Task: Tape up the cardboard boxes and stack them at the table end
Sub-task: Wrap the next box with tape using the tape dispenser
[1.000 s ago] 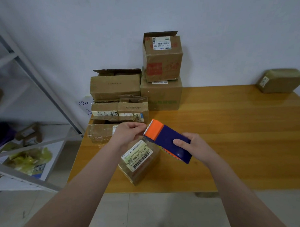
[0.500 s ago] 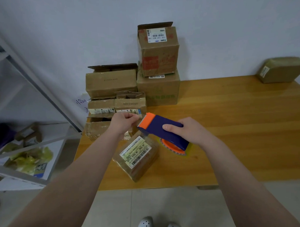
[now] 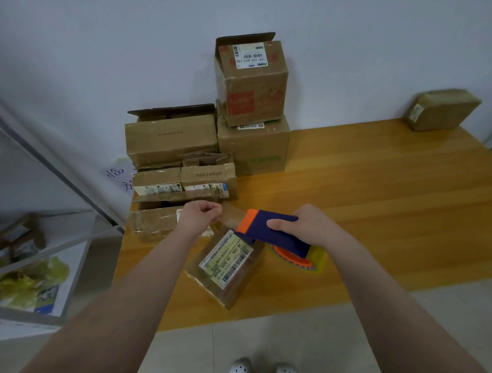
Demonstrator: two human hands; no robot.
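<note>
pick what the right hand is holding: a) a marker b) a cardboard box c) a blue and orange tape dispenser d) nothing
c: the right hand grips the tape dispenser above the small labelled box, while the left hand pinches the tape strip pulled from it.

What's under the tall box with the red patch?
The red-patch box stands on a bigger cardboard box with green print. A white barcode label peeks out; the rest of that top is covered.
</note>
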